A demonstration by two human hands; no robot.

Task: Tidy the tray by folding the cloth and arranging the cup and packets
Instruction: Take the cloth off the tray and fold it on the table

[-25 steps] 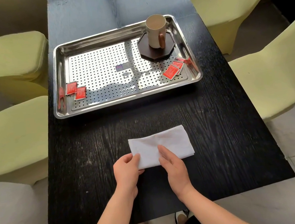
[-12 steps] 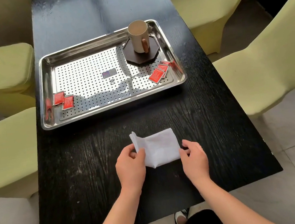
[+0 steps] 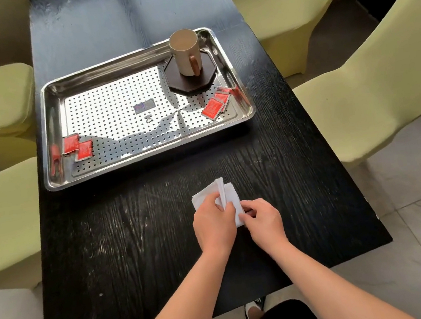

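Note:
A small white cloth [image 3: 228,193] lies on the black table in front of the tray, one flap standing upright in mid-fold. My left hand [image 3: 213,224] pinches that raised flap. My right hand [image 3: 262,219] grips the cloth's near right corner. The steel perforated tray [image 3: 151,164] lies farther back. In its far right corner a beige cup [image 3: 185,52] stands on a dark octagonal coaster [image 3: 210,81]. Red packets [image 3: 213,108] overlap at the tray's right side. Two more red packets [image 3: 78,146] lie at its near left.
The black wooden table [image 3: 135,248] is narrow, with its near edge close to my body. Yellow-green chairs stand on both sides: two on the left [image 3: 3,211] and two on the right [image 3: 380,85]. Pale floor tiles show at lower right.
The cloth has been folded narrower: my left hand lifted its left half up and over toward the right. My right hand moved in onto the cloth's right corner.

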